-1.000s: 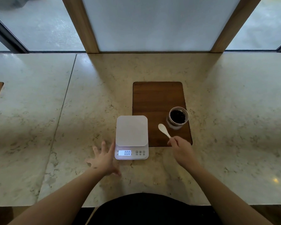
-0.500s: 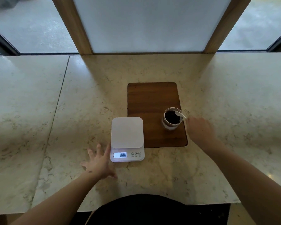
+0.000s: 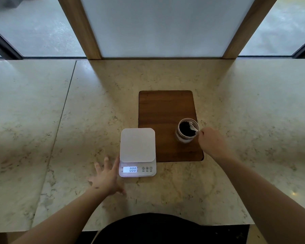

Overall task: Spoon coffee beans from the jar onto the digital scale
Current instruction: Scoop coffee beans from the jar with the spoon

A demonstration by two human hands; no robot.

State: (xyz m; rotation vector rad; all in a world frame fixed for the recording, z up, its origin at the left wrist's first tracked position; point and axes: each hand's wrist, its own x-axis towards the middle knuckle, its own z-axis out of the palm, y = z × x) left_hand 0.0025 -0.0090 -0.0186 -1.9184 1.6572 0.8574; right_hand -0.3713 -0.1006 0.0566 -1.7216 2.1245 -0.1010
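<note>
A white digital scale (image 3: 137, 147) sits on the marble counter, its lit display reading 0.00 and its platform bare. To its right a small glass jar (image 3: 186, 138) of dark coffee beans stands on a brown wooden board (image 3: 165, 110). My right hand (image 3: 212, 142) is just right of the jar and holds a white spoon (image 3: 193, 127), whose bowl dips into the beans. My left hand (image 3: 106, 176) lies flat with fingers spread at the scale's lower left corner, touching its edge.
The marble counter (image 3: 77, 120) has a seam on the left and ends at a near edge by my dark-clothed body. A frosted panel with wooden posts (image 3: 79, 27) rises behind the counter.
My right hand carried the spoon from beside the scale to the jar, and the spoon's bowl now sits deeper in the beans. The left hand stays by the scale.
</note>
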